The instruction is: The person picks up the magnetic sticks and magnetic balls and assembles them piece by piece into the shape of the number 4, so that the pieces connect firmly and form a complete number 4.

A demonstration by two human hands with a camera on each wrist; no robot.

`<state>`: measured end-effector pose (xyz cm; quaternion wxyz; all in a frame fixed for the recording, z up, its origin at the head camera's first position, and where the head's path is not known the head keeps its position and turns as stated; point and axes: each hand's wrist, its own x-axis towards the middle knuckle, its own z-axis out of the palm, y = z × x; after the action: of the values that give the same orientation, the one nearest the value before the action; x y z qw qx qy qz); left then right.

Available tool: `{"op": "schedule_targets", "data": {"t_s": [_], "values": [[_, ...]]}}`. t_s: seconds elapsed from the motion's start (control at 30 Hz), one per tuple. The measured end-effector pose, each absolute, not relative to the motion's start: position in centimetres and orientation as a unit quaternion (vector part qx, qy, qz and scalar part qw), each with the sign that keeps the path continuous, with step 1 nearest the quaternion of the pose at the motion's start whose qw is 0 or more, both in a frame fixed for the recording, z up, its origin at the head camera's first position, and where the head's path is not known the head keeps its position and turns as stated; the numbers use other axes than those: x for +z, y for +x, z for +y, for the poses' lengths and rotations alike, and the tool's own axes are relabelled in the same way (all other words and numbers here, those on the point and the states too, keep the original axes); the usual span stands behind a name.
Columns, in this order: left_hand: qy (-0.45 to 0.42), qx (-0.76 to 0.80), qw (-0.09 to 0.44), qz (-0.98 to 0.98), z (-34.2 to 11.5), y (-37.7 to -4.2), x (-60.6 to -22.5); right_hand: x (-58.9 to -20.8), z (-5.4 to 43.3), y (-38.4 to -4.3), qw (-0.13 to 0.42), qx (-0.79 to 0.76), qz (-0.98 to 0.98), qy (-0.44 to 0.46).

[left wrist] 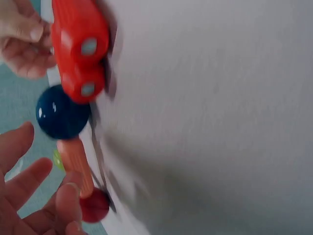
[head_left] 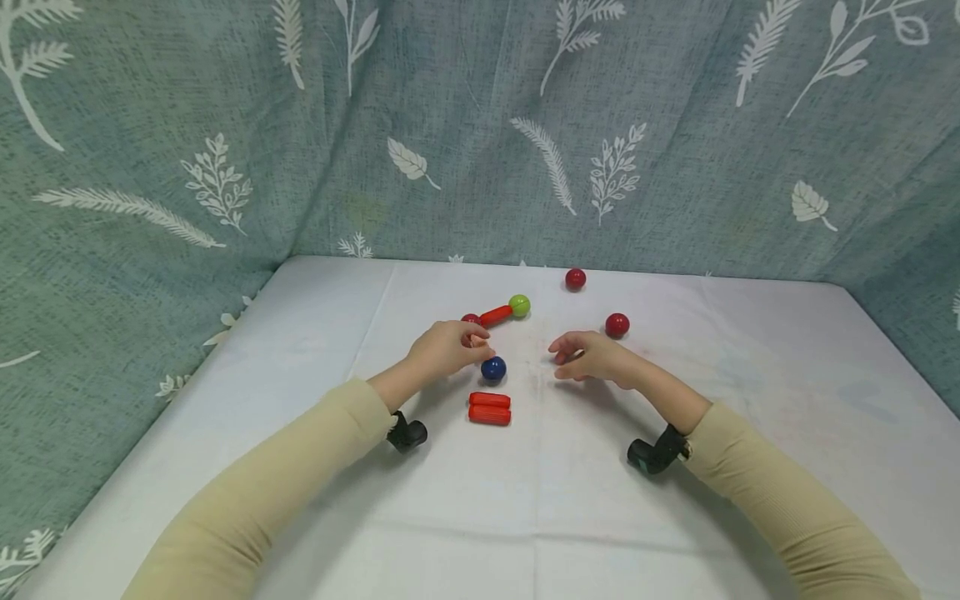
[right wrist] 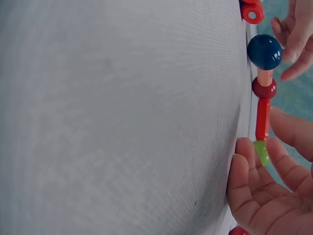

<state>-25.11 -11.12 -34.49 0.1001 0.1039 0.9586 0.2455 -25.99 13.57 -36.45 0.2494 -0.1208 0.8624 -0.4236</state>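
A chain of balls and rods lies on the white table. It runs from a blue ball [head_left: 493, 370] through an orange rod [left wrist: 76, 155] to a dark red ball [left wrist: 96, 208], then a red rod [head_left: 496, 316] and a light green ball [head_left: 520, 305]. My left hand [head_left: 444, 348] hovers over the orange rod beside the blue ball, fingers spread and gripping nothing. Across from it, to the right of the chain, my right hand [head_left: 600, 358] is held low with loosely bent fingers and nothing in them. Two red rods [head_left: 490, 414] with silvery ends lie side by side nearer me.
One red ball [head_left: 617, 325] sits just beyond my right hand, and another red ball [head_left: 575, 279] lies near the table's back edge. A leaf-patterned green-blue cloth [head_left: 465, 167] hangs behind the white table [head_left: 420, 533].
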Motion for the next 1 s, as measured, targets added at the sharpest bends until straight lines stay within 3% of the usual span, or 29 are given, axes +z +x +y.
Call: {"op": "schedule_targets", "data": {"t_s": [0.5, 0.8, 1.0], "values": [[0.111, 0.253, 0.152, 0.949, -10.4, -24.5, -35.0, -36.4, 13.6, -25.9, 0.247, -0.421, 0.865, -0.120], [0.242, 0.137, 0.040, 0.960, -11.6, -25.8, -34.7, -36.4, 13.7, -25.9, 0.247, -0.422, 0.864, -0.119], [0.286, 0.116, 0.035, 0.950, -12.3, -27.0, -35.5, -36.4, 13.7, -25.9, 0.248, -0.419, 0.865, -0.119]]}}
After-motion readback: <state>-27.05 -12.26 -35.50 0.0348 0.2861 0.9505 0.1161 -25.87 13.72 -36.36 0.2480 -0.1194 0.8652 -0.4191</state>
